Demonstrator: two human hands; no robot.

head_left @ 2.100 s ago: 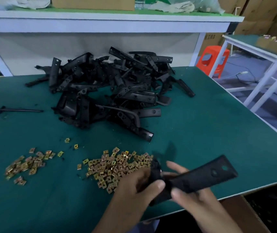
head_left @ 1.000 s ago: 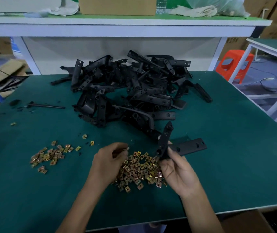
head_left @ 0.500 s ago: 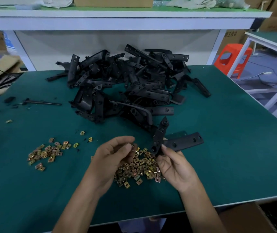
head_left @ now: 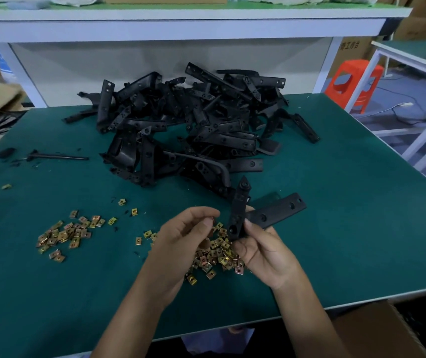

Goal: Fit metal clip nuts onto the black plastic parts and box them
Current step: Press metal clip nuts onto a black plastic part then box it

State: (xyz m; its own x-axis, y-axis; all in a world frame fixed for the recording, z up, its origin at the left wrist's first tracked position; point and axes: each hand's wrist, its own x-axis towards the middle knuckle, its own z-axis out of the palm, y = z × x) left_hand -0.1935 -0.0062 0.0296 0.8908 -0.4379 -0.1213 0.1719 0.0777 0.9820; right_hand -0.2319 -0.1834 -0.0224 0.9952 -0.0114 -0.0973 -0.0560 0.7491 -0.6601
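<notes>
My right hand point(head_left: 263, 251) grips a black plastic part point(head_left: 271, 214), an L-shaped bracket with one arm standing up and the other pointing right. My left hand point(head_left: 183, 236) hovers just left of it with thumb and fingertips pinched together, apparently on a small clip nut that is mostly hidden. Below both hands lies a pile of gold metal clip nuts point(head_left: 215, 257) on the green table point(head_left: 336, 228). A second, smaller pile of clip nuts point(head_left: 67, 235) lies to the left. A big heap of black plastic parts point(head_left: 193, 125) fills the table's middle and back.
A black rod point(head_left: 56, 157) lies at the left of the table. An open cardboard box point(head_left: 377, 329) sits below the table's front right edge. A white shelf point(head_left: 181, 21) spans the back. An orange stool point(head_left: 351, 83) stands on the floor at right.
My right hand brought the black part from the table's front edge up over the nut pile. My left hand dipped into the nuts, then lifted with its fingertips pinched, closer to the part.
</notes>
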